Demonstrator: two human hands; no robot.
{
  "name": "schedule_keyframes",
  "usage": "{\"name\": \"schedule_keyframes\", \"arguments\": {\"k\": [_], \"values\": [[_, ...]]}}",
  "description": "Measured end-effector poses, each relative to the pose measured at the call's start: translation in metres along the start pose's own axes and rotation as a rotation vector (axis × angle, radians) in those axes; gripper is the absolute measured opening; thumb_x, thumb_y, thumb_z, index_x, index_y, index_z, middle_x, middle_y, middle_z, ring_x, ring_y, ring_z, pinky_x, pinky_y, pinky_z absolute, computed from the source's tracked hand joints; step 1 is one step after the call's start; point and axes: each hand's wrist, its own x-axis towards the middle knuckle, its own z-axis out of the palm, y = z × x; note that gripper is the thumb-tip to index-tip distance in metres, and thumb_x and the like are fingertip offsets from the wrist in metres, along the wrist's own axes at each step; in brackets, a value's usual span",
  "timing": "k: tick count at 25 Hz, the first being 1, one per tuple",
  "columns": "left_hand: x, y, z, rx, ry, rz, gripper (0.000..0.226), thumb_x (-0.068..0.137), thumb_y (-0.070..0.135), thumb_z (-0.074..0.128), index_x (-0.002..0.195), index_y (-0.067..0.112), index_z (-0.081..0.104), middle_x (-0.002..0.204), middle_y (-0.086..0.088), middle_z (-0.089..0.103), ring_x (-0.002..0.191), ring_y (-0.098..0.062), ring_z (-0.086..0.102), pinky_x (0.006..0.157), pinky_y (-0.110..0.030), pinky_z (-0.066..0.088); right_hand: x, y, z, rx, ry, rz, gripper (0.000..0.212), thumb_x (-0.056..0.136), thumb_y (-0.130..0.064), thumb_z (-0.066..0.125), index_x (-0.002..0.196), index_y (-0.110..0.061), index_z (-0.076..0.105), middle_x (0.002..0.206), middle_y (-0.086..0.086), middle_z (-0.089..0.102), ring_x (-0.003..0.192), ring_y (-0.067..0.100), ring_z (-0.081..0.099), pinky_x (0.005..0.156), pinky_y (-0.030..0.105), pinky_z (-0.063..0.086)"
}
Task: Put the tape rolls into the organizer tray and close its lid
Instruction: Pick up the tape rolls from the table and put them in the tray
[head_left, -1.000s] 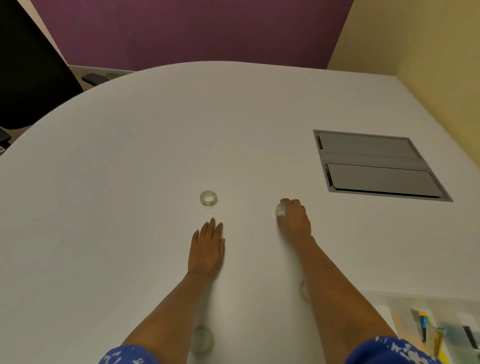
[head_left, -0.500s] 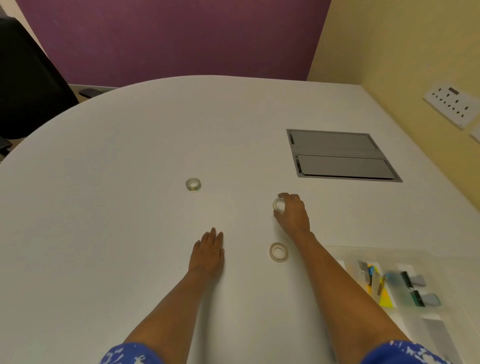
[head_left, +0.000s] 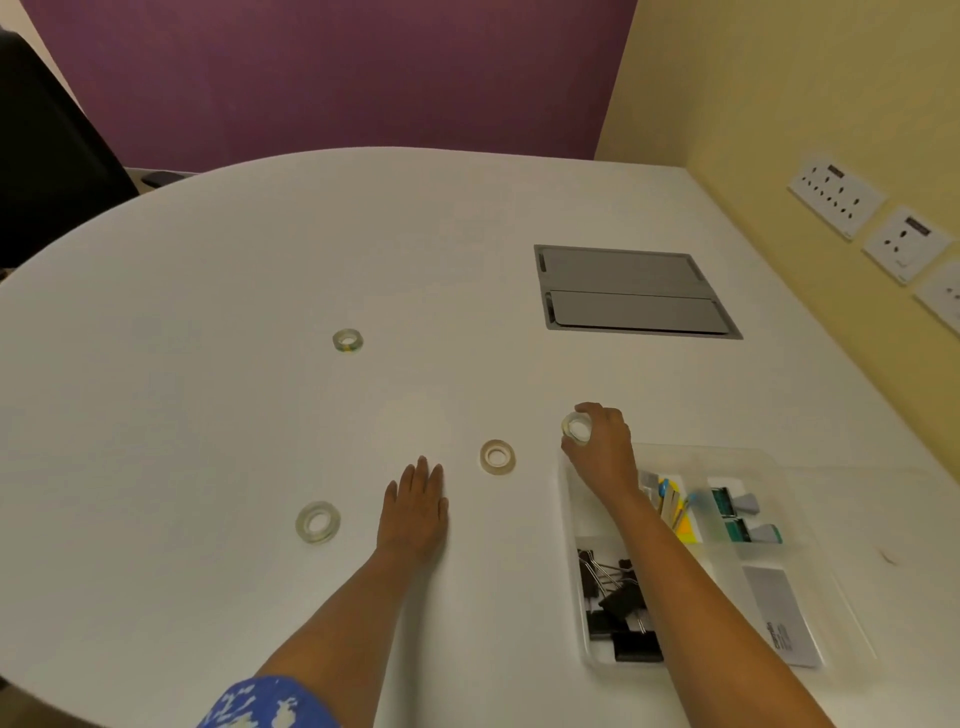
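My right hand (head_left: 602, 441) grips a clear tape roll (head_left: 576, 428), held just above the far left corner of the clear organizer tray (head_left: 576, 525). Three more tape rolls lie flat on the white table: one (head_left: 497, 457) between my hands, one (head_left: 317, 522) left of my left hand, one (head_left: 347, 340) farther away. My left hand (head_left: 415, 506) rests flat on the table, fingers together, holding nothing. The tray's clear lid (head_left: 883, 519) lies open to the right.
The tray holds black binder clips (head_left: 615, 608), coloured notes (head_left: 675, 512), green clips (head_left: 737, 514) and a grey card (head_left: 779, 616). A grey cable hatch (head_left: 631, 292) is set into the table. Wall sockets (head_left: 836, 198) sit on the right; a black chair (head_left: 47, 156) stands far left.
My right hand lifted the tape roll off the table and carried it back toward the tray. My head tilted down, bringing the tray and nearer rolls into view. The left hand stayed put.
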Motion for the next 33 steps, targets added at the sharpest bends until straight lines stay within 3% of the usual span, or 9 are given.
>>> {"name": "schedule_keyframes", "arguments": {"k": [5, 11, 16, 28, 31, 33], "values": [[-0.015, 0.012, 0.011, -0.01, 0.007, -0.017, 0.052, 0.104, 0.029, 0.02, 0.153, 0.016, 0.007, 0.162, -0.006, 0.001, 0.15, -0.023, 0.005, 0.122, -0.04, 0.008, -0.025, 0.028, -0.004, -0.054, -0.01, 0.05, 0.048, 0.083, -0.008, 0.067, 0.128, -0.01, 0.052, 0.131, 0.017, 0.047, 0.118, 0.033, 0.048, 0.088, 0.034, 0.045], [-0.024, 0.02, 0.019, -0.045, 0.015, -0.037, 0.053, 0.104, 0.03, 0.019, 0.153, 0.017, 0.004, 0.162, -0.007, -0.004, 0.15, -0.023, -0.001, 0.123, -0.041, 0.002, -0.033, 0.041, 0.005, -0.229, -0.219, 0.031, 0.048, 0.087, -0.008, 0.059, 0.133, -0.007, 0.046, 0.131, 0.017, 0.048, 0.119, 0.032, 0.049, 0.088, 0.038, 0.048], [-0.024, 0.016, 0.02, -0.081, 0.012, -0.043, 0.053, 0.104, 0.031, 0.018, 0.153, 0.019, 0.001, 0.162, -0.004, -0.008, 0.15, -0.021, -0.006, 0.123, -0.038, -0.002, -0.032, 0.038, 0.016, -0.184, -0.235, 0.074, 0.048, 0.088, -0.011, 0.062, 0.132, -0.005, 0.045, 0.13, 0.016, 0.051, 0.118, 0.031, 0.051, 0.088, 0.036, 0.048], [-0.027, 0.01, 0.034, -0.133, 0.087, -0.026, 0.054, 0.103, 0.034, 0.015, 0.152, 0.024, -0.006, 0.161, 0.001, -0.014, 0.149, -0.016, -0.014, 0.122, -0.036, -0.009, -0.034, 0.035, 0.007, -0.044, -0.116, 0.163, 0.049, 0.082, -0.004, 0.07, 0.127, -0.003, 0.05, 0.129, 0.02, 0.047, 0.115, 0.034, 0.054, 0.089, 0.035, 0.048], [-0.028, 0.01, 0.037, -0.111, 0.134, -0.028, 0.054, 0.103, 0.035, 0.015, 0.152, 0.026, -0.005, 0.161, 0.002, -0.013, 0.149, -0.015, -0.012, 0.121, -0.036, -0.009, -0.031, 0.014, 0.007, -0.042, 0.046, 0.077, 0.037, 0.085, -0.003, 0.065, 0.121, -0.01, 0.056, 0.125, 0.014, 0.052, 0.117, 0.029, 0.051, 0.079, 0.029, 0.047], [-0.028, 0.01, 0.039, -0.104, 0.156, -0.029, 0.054, 0.103, 0.036, 0.015, 0.152, 0.026, -0.004, 0.161, 0.003, -0.011, 0.149, -0.015, -0.012, 0.122, -0.035, -0.008, -0.027, -0.007, 0.014, -0.051, 0.057, -0.04, 0.031, 0.088, -0.006, 0.063, 0.119, -0.013, 0.059, 0.123, 0.01, 0.054, 0.118, 0.024, 0.049, 0.077, 0.025, 0.044]]}}
